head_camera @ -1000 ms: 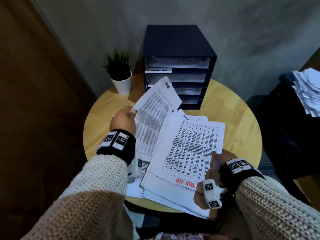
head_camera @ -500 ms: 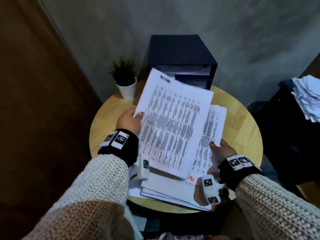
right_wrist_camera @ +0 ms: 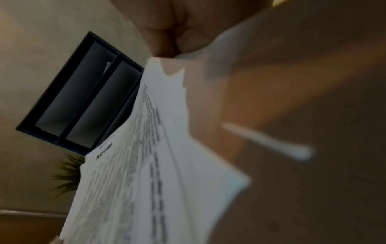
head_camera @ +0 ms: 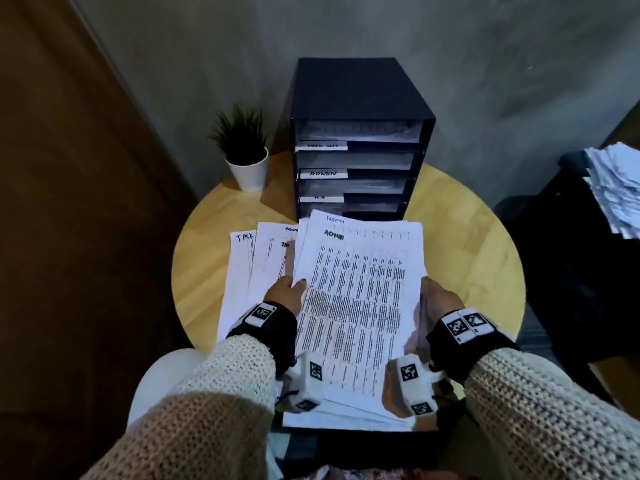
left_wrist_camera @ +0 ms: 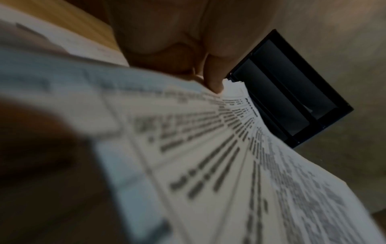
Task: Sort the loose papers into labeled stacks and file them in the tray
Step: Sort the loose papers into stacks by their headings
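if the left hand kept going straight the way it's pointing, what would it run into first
Probably the black file tray. The left hand grips the ADMIN stack and points toward the tray's lower slots; whether hand or paper edge arrives first is unclear.

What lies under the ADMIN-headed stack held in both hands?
Under the ADMIN stack, held by the left hand and right hand, more white sheets show at the near edge and fan out leftward. Their print, and the table beneath, are covered.
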